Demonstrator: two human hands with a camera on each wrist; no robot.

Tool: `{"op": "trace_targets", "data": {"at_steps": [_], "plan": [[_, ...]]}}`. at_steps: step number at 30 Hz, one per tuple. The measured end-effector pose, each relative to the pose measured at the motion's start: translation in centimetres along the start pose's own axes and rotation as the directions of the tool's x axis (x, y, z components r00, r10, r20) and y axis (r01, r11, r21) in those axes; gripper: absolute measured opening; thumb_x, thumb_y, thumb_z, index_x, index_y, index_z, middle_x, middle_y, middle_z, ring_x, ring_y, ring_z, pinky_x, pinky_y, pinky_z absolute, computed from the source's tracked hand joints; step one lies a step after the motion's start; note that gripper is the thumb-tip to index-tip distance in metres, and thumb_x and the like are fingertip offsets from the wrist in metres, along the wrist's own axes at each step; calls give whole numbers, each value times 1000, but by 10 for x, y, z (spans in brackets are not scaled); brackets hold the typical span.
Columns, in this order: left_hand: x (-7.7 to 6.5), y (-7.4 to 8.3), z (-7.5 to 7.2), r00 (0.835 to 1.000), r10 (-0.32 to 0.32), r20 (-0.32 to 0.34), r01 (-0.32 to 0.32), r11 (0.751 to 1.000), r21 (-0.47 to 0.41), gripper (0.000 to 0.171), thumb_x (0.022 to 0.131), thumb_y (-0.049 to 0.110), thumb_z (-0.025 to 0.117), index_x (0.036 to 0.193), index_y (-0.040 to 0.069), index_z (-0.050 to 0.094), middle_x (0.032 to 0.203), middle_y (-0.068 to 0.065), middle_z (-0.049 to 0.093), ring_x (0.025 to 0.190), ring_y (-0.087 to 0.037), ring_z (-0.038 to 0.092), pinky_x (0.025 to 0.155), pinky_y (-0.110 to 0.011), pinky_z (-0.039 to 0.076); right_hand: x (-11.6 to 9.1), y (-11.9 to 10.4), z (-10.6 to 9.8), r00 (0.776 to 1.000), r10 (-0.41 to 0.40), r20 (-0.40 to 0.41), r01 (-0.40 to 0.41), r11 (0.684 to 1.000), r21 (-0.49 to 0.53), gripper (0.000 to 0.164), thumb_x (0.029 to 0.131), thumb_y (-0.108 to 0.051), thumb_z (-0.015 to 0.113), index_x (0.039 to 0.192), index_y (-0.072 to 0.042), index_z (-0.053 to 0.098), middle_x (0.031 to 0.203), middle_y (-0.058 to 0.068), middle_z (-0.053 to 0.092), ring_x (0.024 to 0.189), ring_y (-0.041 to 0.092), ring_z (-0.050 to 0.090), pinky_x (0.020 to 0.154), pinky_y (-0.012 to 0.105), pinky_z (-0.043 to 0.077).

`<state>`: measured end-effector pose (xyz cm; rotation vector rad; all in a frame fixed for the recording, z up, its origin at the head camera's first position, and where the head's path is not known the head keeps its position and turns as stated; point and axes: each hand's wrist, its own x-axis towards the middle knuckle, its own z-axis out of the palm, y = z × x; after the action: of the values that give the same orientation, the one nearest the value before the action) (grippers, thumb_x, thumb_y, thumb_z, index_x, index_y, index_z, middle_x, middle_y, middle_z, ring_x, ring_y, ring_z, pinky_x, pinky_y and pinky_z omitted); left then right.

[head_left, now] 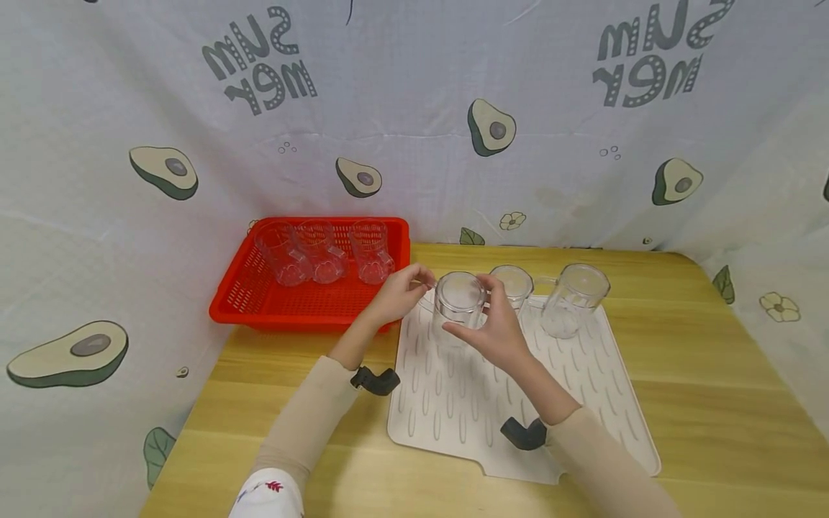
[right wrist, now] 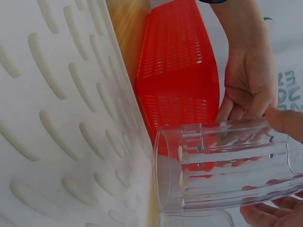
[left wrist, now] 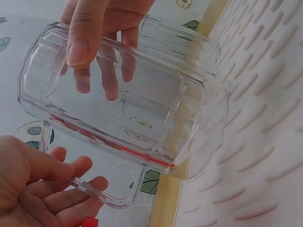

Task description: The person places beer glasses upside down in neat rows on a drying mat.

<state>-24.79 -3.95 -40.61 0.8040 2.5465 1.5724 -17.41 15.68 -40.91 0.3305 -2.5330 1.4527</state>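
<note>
Both hands are on a clear glass mug, turned base up over the left part of a pale ribbed drying mat. My left hand pinches the handle between thumb and fingers. My right hand grips the body, its thumb on the near side and its fingers on the far side, seen through the glass in the left wrist view. The mug's rim is close to the mat; whether it touches, I cannot tell. Behind and to the right are a second glass mug and a third, both base up.
Left of the mat, a red plastic basket holds three more glass mugs along its back side. Wooden tabletop surrounds the mat. A white printed curtain hangs behind the table.
</note>
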Motion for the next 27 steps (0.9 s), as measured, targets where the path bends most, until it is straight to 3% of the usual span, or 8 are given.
{"op": "trace_targets", "data": {"at_steps": [9,18,27], "plan": [[11,1,-1,997,-64,41,58,988,143,17,95,-3,49,110,-1,58,105,-13,63,103,-27,60,96,-34,48,3,5,7,1000,-14,-24,13,999,-37,95,72,-16,87,142,4,27,144,23,37,125,39,44,98,50,44],[21,-5,0,995,-51,83,27,964,265,21,94,-5,48,110,0,60,106,-13,65,100,-26,61,95,-34,49,6,13,15,999,-10,-33,8,999,-49,95,74,-16,86,144,5,26,143,25,38,127,40,43,98,50,44],[28,-7,-1,994,6,111,-47,927,373,21,91,-9,50,103,3,64,100,-11,68,98,-25,64,93,-33,50,8,19,21,998,-26,-58,22,998,-67,93,73,-18,87,142,3,28,140,24,40,128,39,43,97,50,45]]}}
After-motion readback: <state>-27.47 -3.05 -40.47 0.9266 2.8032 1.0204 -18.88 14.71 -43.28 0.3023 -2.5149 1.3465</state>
